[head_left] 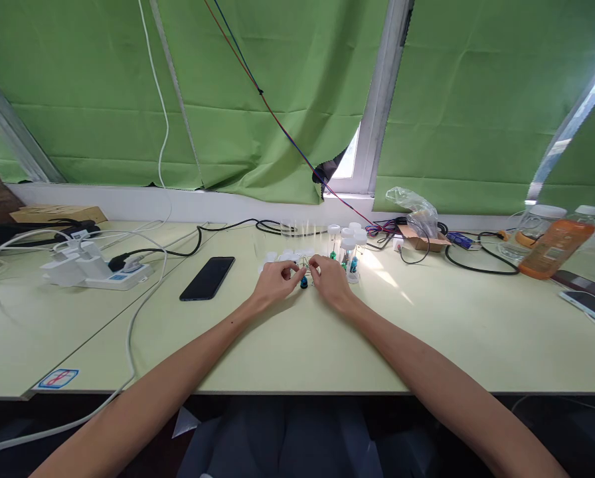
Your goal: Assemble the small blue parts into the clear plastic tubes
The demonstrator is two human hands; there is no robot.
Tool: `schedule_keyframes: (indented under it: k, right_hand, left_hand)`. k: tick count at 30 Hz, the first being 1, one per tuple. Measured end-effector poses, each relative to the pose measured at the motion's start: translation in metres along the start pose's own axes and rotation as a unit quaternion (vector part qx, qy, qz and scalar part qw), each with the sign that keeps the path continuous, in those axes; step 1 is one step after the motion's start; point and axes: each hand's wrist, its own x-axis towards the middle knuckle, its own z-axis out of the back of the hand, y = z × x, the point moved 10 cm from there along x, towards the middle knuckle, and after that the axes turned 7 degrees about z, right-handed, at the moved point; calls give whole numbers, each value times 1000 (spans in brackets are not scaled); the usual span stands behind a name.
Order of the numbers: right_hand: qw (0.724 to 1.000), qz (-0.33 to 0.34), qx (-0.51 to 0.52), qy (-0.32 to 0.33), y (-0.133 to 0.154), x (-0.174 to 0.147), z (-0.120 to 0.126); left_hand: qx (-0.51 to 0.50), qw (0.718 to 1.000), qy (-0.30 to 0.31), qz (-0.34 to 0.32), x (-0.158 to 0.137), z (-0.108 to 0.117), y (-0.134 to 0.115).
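Observation:
My left hand (275,281) and my right hand (331,280) meet over the middle of the table, fingertips pinched close together. Thin wire-like strands show between them; I cannot make out exactly what either hand holds. Just below the fingertips is a small blue piece with a black base (304,282), upright on the table. Right beside my right hand stand several clear tubes with white caps (348,244), holding small green and blue pieces. Behind the hands are clear empty tubes (297,228) and loose white caps (271,256), partly hidden by my left hand.
A black phone (207,279) lies left of my hands. Further left are a white power strip (123,277) with plugs and a long white cable (129,345). At right are a small cardboard box (424,240), an orange bottle (556,247), a clear jar (531,232) and another phone (590,307).

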Motion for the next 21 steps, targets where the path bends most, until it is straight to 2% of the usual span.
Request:
schedule_keyframes:
  k: [6,11,21]
  right_hand:
    - [1000,-6,0,-17,1,-2,2]
    - [1000,0,8,-29,5,-2,5]
    - [999,8,26,-17,4,-1,2]
  left_hand:
    - [-64,997,-52,-7,-2,15,-6]
    - [-79,993,-87,16,-2,24,0]
    - [-75,994,-80,19,-2,20,1]
